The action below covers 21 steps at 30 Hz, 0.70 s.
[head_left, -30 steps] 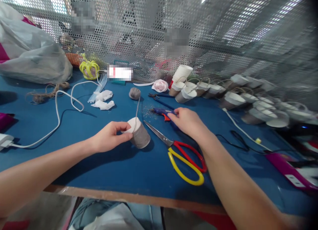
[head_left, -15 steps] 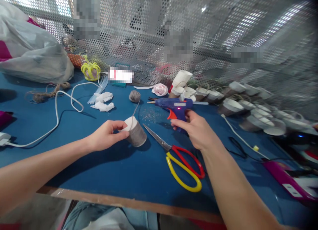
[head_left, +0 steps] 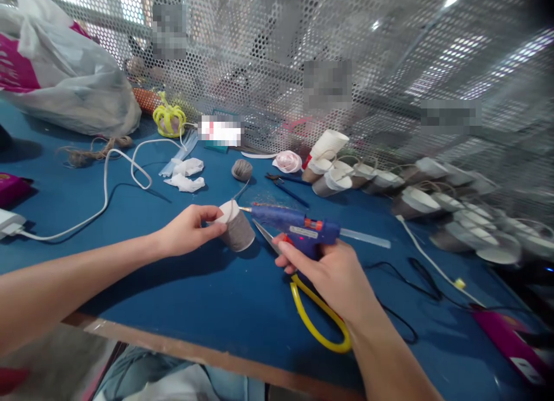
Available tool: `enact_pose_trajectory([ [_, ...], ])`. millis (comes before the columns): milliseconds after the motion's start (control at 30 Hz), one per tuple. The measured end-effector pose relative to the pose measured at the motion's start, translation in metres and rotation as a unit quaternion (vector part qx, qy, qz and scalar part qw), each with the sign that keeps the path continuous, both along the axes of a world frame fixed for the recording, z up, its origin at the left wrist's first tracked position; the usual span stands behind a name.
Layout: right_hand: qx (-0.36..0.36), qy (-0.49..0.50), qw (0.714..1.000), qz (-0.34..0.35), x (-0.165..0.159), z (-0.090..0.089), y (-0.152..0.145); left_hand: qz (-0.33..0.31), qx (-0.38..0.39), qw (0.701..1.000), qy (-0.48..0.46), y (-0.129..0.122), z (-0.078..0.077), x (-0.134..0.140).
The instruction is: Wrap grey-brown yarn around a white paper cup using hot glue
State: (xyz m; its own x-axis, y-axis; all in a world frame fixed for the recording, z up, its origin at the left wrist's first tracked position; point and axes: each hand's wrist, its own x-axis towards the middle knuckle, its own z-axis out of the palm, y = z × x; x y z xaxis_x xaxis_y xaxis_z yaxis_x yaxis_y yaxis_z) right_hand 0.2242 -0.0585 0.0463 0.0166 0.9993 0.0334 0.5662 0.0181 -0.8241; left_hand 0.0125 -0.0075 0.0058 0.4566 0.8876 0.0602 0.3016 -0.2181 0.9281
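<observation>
My left hand (head_left: pixel 190 229) pinches the white rim of a small paper cup (head_left: pixel 239 231) wrapped in grey yarn, tilted just above the blue table. A strand runs from the cup to a grey yarn ball (head_left: pixel 242 169) behind it. In my right hand (head_left: pixel 322 268) is a blue hot glue gun (head_left: pixel 285 221), a clear glue stick poking from its back and a small red light lit. Its nozzle tip is at the cup's rim, near the yarn; actual contact is unclear. Under my right hand lie scissors (head_left: pixel 320 320), their yellow handle showing and the red one mostly hidden.
Pliers (head_left: pixel 288 188) and a pink ribbon rose (head_left: pixel 287 161) lie behind the glue gun. Several wrapped cups (head_left: pixel 418 202) line the right back. White scraps (head_left: pixel 186 183), a white cable (head_left: pixel 105 196) and a plastic bag (head_left: pixel 82 95) are at left. A perforated metal screen (head_left: pixel 268 60) borders the back.
My right hand has brought the glue gun left and down to the cup's rim, uncovering the pliers and covering part of the scissors. My left hand keeps its hold on the cup.
</observation>
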Motion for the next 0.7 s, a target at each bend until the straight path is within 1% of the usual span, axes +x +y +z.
enact_pose_trajectory([
  [67,-0.01,-0.025,1.0,0.006,0.0,-0.002,-0.001,-0.001,0.004,1.0,0.0,0.0,0.0,0.0],
  [133,-0.005,-0.051,0.999,0.017,0.001,-0.006,-0.001,-0.001,0.006,1.0,0.002,0.0,0.001,0.0],
  [300,0.049,-0.117,0.991,0.046,0.003,-0.011,-0.002,0.001,0.01,1.0,0.006,0.0,0.001,0.001],
  [367,0.074,-0.146,0.985,0.059,0.001,-0.009,-0.003,-0.003,0.008,1.0,0.004,0.0,0.001,0.001],
  [500,0.104,-0.174,0.977,0.062,-0.006,0.0,-0.005,-0.006,0.01,1.0,0.008,0.0,0.0,0.001],
  [600,0.109,-0.176,0.976,0.073,-0.009,0.003,-0.007,-0.003,0.012,1.0,0.01,0.0,-0.001,0.001],
  [700,0.105,-0.162,0.979,0.068,-0.009,0.004,-0.008,-0.007,0.014,1.0,0.008,0.001,-0.001,0.001],
])
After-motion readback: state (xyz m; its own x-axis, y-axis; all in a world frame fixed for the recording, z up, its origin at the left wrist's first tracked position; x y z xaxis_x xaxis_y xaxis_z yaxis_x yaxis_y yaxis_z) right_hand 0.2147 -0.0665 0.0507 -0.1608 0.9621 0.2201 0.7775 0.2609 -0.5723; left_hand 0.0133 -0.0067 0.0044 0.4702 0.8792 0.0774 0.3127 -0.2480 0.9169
